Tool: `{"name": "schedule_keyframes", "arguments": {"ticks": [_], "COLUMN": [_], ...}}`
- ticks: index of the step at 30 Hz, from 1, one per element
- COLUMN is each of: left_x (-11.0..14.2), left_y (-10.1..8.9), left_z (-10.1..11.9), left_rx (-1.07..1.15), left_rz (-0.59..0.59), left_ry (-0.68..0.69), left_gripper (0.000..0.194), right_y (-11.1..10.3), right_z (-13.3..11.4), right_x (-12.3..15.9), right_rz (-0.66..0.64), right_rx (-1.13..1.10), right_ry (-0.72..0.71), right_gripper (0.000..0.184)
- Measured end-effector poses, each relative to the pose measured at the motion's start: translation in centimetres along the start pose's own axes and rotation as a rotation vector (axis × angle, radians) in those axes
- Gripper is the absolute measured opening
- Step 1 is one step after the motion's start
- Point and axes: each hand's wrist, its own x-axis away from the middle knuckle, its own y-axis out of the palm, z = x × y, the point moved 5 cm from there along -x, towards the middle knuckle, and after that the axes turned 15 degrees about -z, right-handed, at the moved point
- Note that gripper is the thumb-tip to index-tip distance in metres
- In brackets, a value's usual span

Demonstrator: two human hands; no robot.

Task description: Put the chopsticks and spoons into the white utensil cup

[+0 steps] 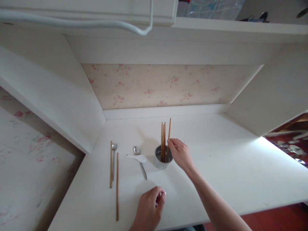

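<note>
My right hand (178,152) pinches a wooden chopstick (169,127) whose lower end is inside a round white holder (161,165). Several other chopsticks (163,141) stand upright in that holder. My left hand (151,207) rests near the front of the white desk, fingers curled in, and nothing shows in its grasp. Left of the holder, a white soup spoon (139,158) lies across a metal spoon (143,171). Farther left are a loose chopstick (117,189), a long-handled metal spoon (113,160) and another chopstick (111,170) close beside it.
The white desktop (216,166) sits between a left side panel (55,83) and a right side panel (276,89). Overhead is a shelf (228,29) with clear plastic boxes (204,9). A white cable (96,24) hangs at the upper left.
</note>
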Motion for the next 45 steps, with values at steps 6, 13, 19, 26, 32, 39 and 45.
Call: {"name": "schedule_keyframes", "arguments": {"ticks": [6,13,19,26,32,39,45], "left_x": [-0.2,0.0,0.0,1.0,2.5,2.9,1.1], "left_y": [0.1,-0.1,0.0,-3.2,-10.6,-16.3,-18.6], "left_z": [-0.2,0.0,0.1,0.2,-3.4,-8.4,-11.4], "left_rx": [-0.008,0.003,0.048,0.034,-0.268,-0.482,-0.502], "left_rz": [0.007,0.006,-0.001,0.111,0.400,0.403,0.303], "left_ry": [0.004,0.008,-0.005,-0.042,-0.276,-0.635,-0.755], "left_gripper": [0.029,0.028,0.029,0.029,0.026,0.030,0.037], "right_y": [0.9,1.4,1.2,1.0,2.1,3.3,3.5], "right_z": [0.7,1.1,1.8,5.7,10.0,11.6,12.1], "right_x": [0.0,0.3,0.6,1.9,3.2,3.9,3.9], "right_rz": [-0.050,-0.081,-0.070,0.047,0.093,0.026,0.017], "right_rx": [0.063,0.030,-0.109,-0.369,-0.533,-0.486,-0.454], "right_ry": [0.007,0.023,0.070,0.140,0.219,0.215,0.191], "right_gripper": [0.038,0.037,0.042,0.044,0.046,0.042,0.043]}}
